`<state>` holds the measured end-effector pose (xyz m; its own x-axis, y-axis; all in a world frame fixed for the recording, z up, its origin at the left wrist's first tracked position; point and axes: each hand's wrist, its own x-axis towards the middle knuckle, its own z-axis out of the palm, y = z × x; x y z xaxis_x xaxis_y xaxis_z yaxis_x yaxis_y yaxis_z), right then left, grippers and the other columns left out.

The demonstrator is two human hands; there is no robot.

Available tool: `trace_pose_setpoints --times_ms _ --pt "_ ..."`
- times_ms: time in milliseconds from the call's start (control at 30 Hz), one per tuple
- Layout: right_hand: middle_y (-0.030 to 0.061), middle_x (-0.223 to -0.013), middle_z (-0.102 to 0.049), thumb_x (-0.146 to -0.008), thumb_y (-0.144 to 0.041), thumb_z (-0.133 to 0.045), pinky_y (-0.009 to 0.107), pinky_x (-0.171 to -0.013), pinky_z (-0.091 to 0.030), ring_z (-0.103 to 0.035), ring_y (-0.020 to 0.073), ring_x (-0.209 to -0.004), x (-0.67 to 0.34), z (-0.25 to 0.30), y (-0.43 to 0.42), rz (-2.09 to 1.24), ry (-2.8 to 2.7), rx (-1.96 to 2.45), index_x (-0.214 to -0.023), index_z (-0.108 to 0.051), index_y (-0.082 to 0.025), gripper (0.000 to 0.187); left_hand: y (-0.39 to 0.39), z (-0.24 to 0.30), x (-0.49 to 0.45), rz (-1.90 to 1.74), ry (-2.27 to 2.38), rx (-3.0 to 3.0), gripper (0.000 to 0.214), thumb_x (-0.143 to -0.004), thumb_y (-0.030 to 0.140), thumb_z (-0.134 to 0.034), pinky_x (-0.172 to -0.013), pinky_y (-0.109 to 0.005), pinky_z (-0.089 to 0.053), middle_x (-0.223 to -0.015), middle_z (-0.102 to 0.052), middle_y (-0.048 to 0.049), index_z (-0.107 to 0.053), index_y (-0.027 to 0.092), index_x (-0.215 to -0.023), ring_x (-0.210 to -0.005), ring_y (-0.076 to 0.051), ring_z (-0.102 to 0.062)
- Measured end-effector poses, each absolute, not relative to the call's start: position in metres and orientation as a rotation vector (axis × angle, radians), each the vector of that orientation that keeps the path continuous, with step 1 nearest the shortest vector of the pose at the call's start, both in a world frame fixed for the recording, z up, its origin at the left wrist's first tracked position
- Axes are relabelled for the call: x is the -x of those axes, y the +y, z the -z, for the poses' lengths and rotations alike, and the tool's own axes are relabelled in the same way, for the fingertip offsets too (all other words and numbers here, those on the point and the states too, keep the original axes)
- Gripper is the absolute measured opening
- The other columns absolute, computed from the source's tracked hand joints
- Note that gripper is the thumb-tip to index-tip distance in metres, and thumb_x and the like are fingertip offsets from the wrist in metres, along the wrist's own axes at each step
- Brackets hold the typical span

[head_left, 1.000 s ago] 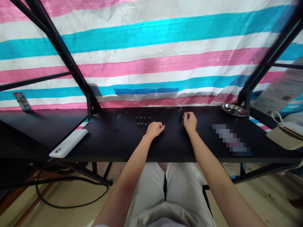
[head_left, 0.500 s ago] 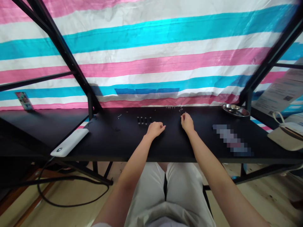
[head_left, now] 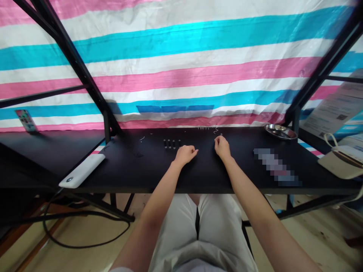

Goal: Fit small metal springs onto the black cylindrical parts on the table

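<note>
My left hand [head_left: 186, 154] rests low over the black tabletop, its fingers curled together; what they hold, if anything, is hidden. Just left of it, several small dark cylinders [head_left: 169, 144] stand in a row, the rightmost close to my knuckles. To the right, my right hand [head_left: 222, 148] is closed in a pinch, and I cannot make out anything between the fingertips. A tiny pale piece [head_left: 221, 134] sits just beyond that hand. Farther back lie a white squiggly strand [head_left: 216, 130] and a row of several tiny silvery pieces [head_left: 203, 128].
On the black table [head_left: 133, 170] are a white power bank-like device [head_left: 82, 172] with a cable, white scraps [head_left: 142, 139], a shiny metal dish [head_left: 280, 132] and a blurred-out item [head_left: 276, 168]. A beige pouch [head_left: 342, 162] is at far right. Black frame posts flank a striped sheet.
My right hand has shifted slightly left and toward me, and the tiny pale piece now shows apart from its fingers. My left hand stays nearly still. The view shifts slightly.
</note>
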<state>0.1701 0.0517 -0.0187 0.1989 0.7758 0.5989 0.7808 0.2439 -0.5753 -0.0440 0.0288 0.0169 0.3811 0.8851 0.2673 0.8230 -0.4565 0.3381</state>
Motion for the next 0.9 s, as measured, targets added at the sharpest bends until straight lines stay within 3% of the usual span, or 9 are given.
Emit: trace_pose_setpoints --times_ms 200,333,500,667,900 --pt "0.0050 -0.072 -0.053 -0.080 -0.024 -0.040 0.030 -0.066 -0.039 -0.049 0.0168 -0.066 -0.165 0.014 0.048 -0.012 -1.582 1.406 -0.075 -0.047 -0.020 0.010 0.030 -0.014 0.045 -0.678 1.515 -2.468 0.033 -0.082 0.044 -0.046 -0.056 -0.022 -0.033 -0.062 -0.060 -0.0014 -0.065 0.019 -0.072 -0.059 -0.013 -0.054" --pt "0.0034 -0.071 -0.053 -0.082 -0.027 -0.041 0.028 -0.065 -0.040 -0.049 0.0153 -0.064 -0.148 0.005 0.039 -0.082 -1.654 1.247 -0.076 -0.048 -0.019 0.012 0.029 -0.012 0.044 -0.802 1.393 -2.424 0.028 -0.081 0.040 -0.049 -0.058 -0.021 -0.036 -0.063 -0.060 0.0024 -0.062 0.022 -0.098 -0.059 -0.011 -0.054" --pt "0.0029 -0.072 -0.052 -0.084 -0.029 -0.041 0.027 -0.064 -0.041 -0.050 0.0143 -0.064 -0.123 -0.001 0.028 -0.193 -1.748 1.087 -0.079 -0.049 -0.019 0.014 0.027 -0.013 0.041 -0.893 1.321 -2.393 0.043 -0.081 0.033 -0.051 -0.064 -0.021 -0.040 -0.071 -0.061 0.0033 -0.049 0.024 -0.123 -0.067 -0.011 -0.057" --pt "0.0025 -0.072 -0.052 -0.084 -0.030 -0.042 0.026 -0.062 -0.041 -0.049 0.0133 -0.062 -0.115 0.001 0.025 -0.287 -1.775 1.027 -0.079 -0.048 -0.019 0.014 0.030 -0.009 0.040 -0.943 1.281 -2.360 0.037 -0.080 0.030 -0.052 -0.064 -0.021 -0.040 -0.071 -0.060 0.0027 -0.054 0.023 -0.117 -0.063 -0.010 -0.054" --pt "0.0011 -0.070 -0.050 -0.085 -0.033 -0.043 0.026 -0.060 -0.041 -0.046 0.0126 -0.060 -0.110 0.002 0.023 -0.310 -1.811 0.993 -0.078 -0.049 -0.019 0.016 0.035 -0.003 0.037 -1.158 1.217 -2.213 0.018 -0.078 0.025 -0.053 -0.061 -0.021 -0.041 -0.072 -0.061 -0.0001 -0.062 0.017 -0.092 -0.058 -0.009 -0.051"
